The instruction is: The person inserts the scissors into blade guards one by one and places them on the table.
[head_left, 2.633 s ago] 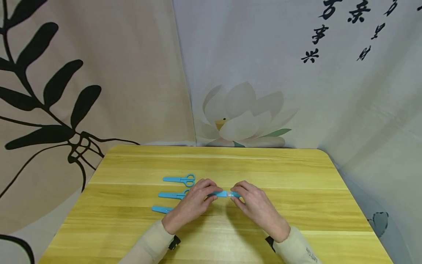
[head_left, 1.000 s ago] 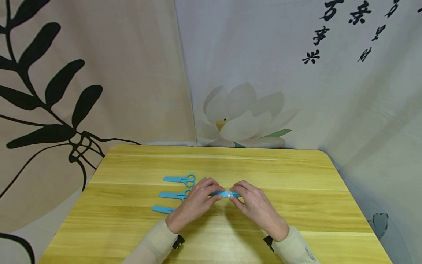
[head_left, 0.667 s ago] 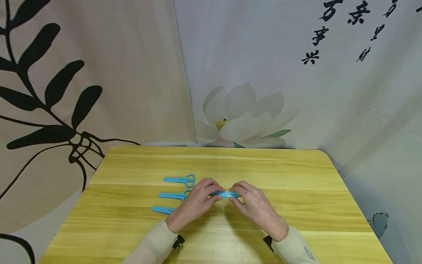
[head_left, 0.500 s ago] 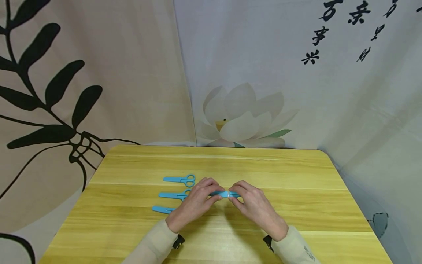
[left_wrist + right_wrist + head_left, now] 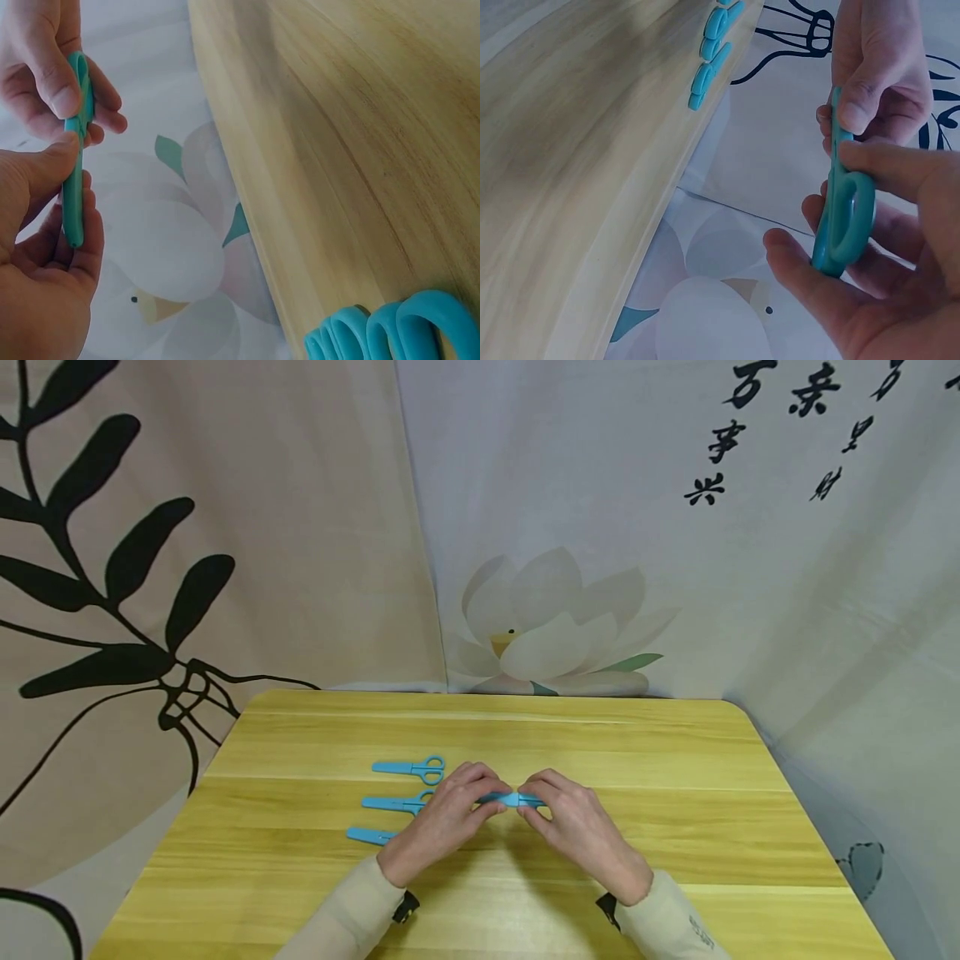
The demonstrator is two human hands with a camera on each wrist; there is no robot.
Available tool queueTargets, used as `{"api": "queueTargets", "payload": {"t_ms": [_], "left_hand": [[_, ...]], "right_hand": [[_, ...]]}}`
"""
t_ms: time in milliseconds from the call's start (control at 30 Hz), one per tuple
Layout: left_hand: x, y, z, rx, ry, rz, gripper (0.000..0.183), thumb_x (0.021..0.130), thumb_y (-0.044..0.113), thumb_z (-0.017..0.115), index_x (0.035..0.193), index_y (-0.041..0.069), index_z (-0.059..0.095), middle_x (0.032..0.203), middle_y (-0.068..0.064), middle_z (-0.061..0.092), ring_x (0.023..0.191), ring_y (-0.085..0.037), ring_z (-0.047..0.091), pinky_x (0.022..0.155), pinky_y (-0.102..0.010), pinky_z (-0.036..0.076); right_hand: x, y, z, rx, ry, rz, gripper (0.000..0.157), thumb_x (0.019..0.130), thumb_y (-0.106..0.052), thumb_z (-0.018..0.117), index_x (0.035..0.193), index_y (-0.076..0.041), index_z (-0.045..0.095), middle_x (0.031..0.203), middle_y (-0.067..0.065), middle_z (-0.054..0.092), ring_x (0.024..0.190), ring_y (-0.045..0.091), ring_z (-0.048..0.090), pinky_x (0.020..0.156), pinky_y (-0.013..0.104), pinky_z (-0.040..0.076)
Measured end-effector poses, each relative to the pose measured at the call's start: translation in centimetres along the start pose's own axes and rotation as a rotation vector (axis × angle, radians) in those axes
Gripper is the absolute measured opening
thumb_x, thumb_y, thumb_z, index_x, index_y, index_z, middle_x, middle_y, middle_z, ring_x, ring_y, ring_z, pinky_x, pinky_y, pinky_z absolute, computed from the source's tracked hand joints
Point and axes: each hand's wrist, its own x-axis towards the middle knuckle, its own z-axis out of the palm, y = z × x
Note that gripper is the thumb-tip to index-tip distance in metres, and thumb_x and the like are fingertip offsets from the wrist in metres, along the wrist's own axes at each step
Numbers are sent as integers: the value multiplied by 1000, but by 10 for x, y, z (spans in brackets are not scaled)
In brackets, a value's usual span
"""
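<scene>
Both hands hold one pair of blue scissors above the table, its blade inside a blue blade cover (image 5: 497, 798). My left hand (image 5: 448, 814) pinches the cover between thumb and fingers. My right hand (image 5: 581, 827) grips the scissors by the handle loops (image 5: 853, 217), which show in the right wrist view. The cover's mouth meets the handle with no pale blade showing between. In the left wrist view the scissors (image 5: 76, 150) are seen edge-on, the cover's rounded tip pointing down beside the left fingers.
Three more covered blue scissors lie in a column left of the hands: a far pair (image 5: 408, 768), a middle pair (image 5: 393, 804) and a near pair (image 5: 369, 836) partly hidden by the left hand. The wooden table (image 5: 675, 777) backs onto a printed curtain (image 5: 315, 527).
The right hand has moved slightly left toward the left hand. The pale strip of blade between cover and handle has narrowed and vanished as the cover slid over it.
</scene>
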Motion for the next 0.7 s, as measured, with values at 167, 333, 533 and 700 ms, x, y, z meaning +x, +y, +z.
{"api": "queueTargets", "payload": {"t_ms": [167, 333, 533, 700], "left_hand": [[0, 0, 1, 19, 15, 10, 13, 93, 13, 77, 106, 12, 77, 105, 4, 64, 98, -13, 59, 83, -28, 53], [-2, -1, 2, 46, 30, 39, 12, 93, 13, 78, 105, 11, 77, 104, 3, 64, 96, -14, 60, 82, -28, 54], [-6, -3, 3, 65, 25, 44, 11, 93, 14, 78, 103, 12, 76, 103, 4, 64, 96, -14, 60, 82, -28, 54], [-8, -5, 3, 70, 23, 37, 11, 93, 14, 78, 103, 11, 76, 102, 4, 64, 96, -14, 60, 81, -28, 54]], "right_hand": [[1, 0, 1, -2, 8, -3, 17, 84, -9, 87, 97, -7, 76, 103, 3, 70, 83, 15, 71, 66, 24, 59], [1, -1, 4, -11, 12, -15, 19, 83, -10, 89, 96, -6, 76, 102, 4, 70, 81, 15, 72, 66, 24, 59], [2, -2, 9, -11, 17, -43, 20, 82, -10, 89, 95, -5, 76, 101, 5, 71, 81, 14, 72, 67, 24, 59], [3, -2, 13, 10, 23, -47, 19, 82, -9, 89, 95, -5, 76, 100, 4, 71, 81, 13, 72, 68, 23, 59]]}}
